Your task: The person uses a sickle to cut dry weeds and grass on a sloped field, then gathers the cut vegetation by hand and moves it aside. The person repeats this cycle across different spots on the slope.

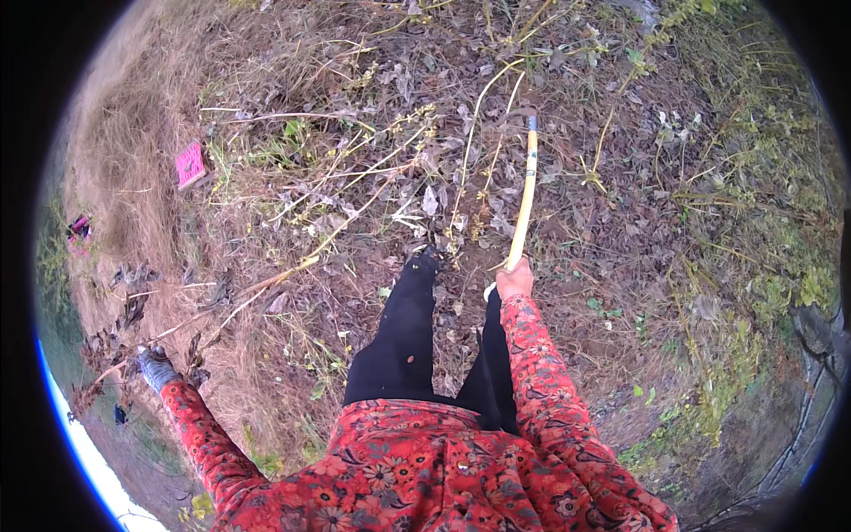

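Note:
My left hand [157, 367], in a grey glove, is out to the far left. It grips a long dry plant stalk [266, 282] that has withered dark leaves around the hand and pale thin branches at the other end. My right hand [515, 279] is bare and closed around the lower end of a sickle's yellow handle [525, 199]. The handle points away from me, with a blue-grey collar at its tip. A dark curved blade [510, 114] extends left from there, hard to make out against the dead leaves.
Cut stalks [471, 143] lie over the leaf litter ahead of my feet. A pink basket-like object [191, 165] sits in dry grass at the left. Green-yellow plants [725, 372] grow along the right, with bare branches [814, 346] at the rim. Another pink-and-dark item [78, 229] lies farther left.

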`<state>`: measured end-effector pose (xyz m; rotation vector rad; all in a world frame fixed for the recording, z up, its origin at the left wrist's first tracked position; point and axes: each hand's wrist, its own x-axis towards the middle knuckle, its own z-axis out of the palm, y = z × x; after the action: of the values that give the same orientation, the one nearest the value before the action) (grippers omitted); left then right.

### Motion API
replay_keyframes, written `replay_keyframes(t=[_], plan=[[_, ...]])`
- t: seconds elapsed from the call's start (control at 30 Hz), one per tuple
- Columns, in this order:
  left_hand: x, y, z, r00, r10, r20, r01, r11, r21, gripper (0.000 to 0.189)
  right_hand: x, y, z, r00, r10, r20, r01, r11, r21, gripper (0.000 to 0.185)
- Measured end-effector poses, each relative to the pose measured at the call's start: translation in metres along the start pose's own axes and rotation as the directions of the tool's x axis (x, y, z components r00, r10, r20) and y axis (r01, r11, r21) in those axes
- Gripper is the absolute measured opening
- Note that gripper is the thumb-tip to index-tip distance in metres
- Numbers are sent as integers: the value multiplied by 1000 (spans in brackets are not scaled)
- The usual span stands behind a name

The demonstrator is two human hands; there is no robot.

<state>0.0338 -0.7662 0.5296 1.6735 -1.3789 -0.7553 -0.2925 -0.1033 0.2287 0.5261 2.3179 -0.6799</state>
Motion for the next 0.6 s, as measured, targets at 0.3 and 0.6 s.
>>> replay_keyframes(t=[0.3, 0.6], plan=[[-49, -35, 33, 988, -86, 126, 88, 996, -9, 32, 2, -5, -22, 997, -76, 24, 79, 964, -252, 35], [-101, -57, 87, 917, -75, 392, 62, 997, 47, 29, 54, -46, 56, 839, 73, 539, -400, 755, 520, 15]])
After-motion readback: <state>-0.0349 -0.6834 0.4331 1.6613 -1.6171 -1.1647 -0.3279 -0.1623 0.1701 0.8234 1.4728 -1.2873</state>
